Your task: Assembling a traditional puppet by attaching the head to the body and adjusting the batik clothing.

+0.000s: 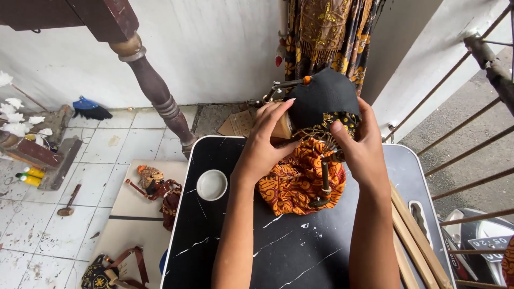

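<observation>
Puppet point(310, 155) of wood and cloth sat at the far middle of the black marble-patterned tabletop point(278, 251), held between both hands. Nearest, the two bare forearms rose from the near edge of the tabletop, with a bundle of pale wooden sticks point(415, 241) lying along the right side. Farther in, the puppet's orange and black batik skirt point(294, 182) spread on the tabletop, a thin wooden rod point(324, 179) lying over it. A small white round dish point(212, 184) stood just left of the skirt. The left hand point(265, 142) was closed on the puppet's left side, fingers curled over the pale wooden part near the top. The right hand point(364, 147) was clamped on the right side, thumb pressed on the black and yellow patterned band below the black cloth point(324, 96) covering the puppet's upper part. On the tiled floor to the left lay another puppet point(155, 184) on a flat board, with a dark carved table leg point(155, 88) standing beyond it. Farthest, patterned fabric with gold trim point(326, 32) hung against the white wall.
</observation>
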